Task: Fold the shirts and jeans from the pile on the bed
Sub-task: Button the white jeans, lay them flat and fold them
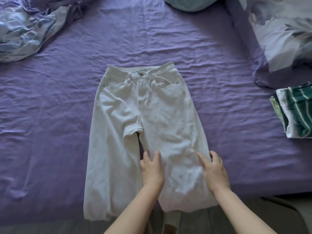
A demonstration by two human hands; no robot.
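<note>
White jeans point(148, 105) lie spread flat, front side up, on the purple bed sheet point(50, 107), waistband far from me and both legs hanging over the near edge. My left hand point(152, 169) rests flat on the inner edge of the right-hand leg, fingers straight. On the outer edge of that same leg my right hand point(214, 168) presses down with its fingers spread. A stack of folded shirts point(294, 112), green-and-white striped on top, sits at the right edge of the bed.
A crumpled blue-patterned duvet point(25, 29) lies at the far left. A floral pillow point(287, 31) sits at the far right, and a pale blue cushion point(190, 3) at the top. Dark floor point(194, 222) shows beyond the near edge of the bed.
</note>
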